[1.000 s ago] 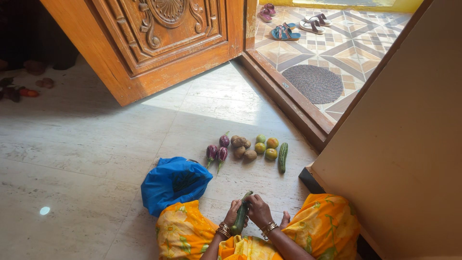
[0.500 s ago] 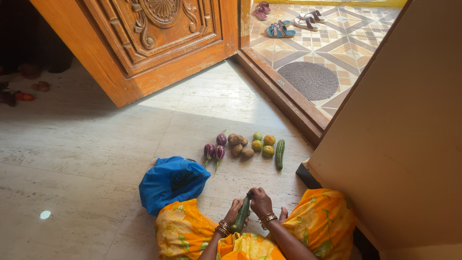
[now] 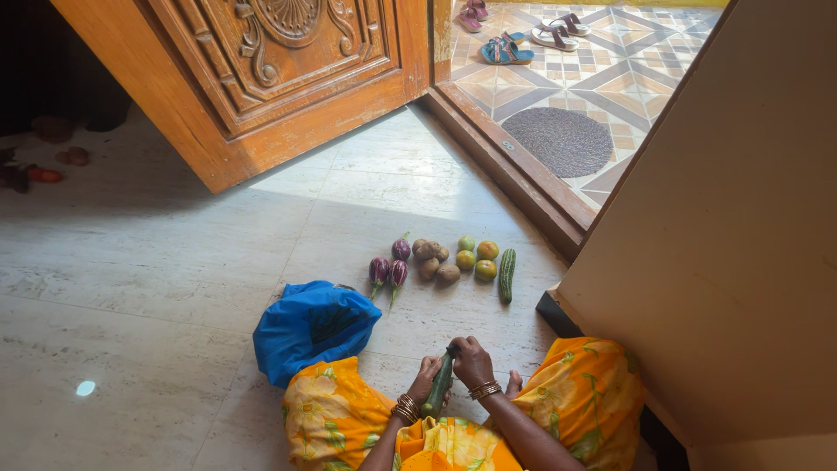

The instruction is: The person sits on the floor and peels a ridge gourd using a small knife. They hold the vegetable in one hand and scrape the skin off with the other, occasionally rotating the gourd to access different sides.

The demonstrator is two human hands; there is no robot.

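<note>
Cucumber [image 3: 438,388] grasped upright by left hand [image 3: 425,380] and right hand [image 3: 471,360], above floor [image 3: 174,262], beside bag [image 3: 309,327].

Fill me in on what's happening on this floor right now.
A person sits on the pale floor by an open carved wooden door, holding a long green cucumber in both hands: the left hand at its lower part, the right hand over its top end. Ahead lie small purple eggplants, potatoes, round green-orange fruits and another cucumber. A blue bag sits at the left.
</note>
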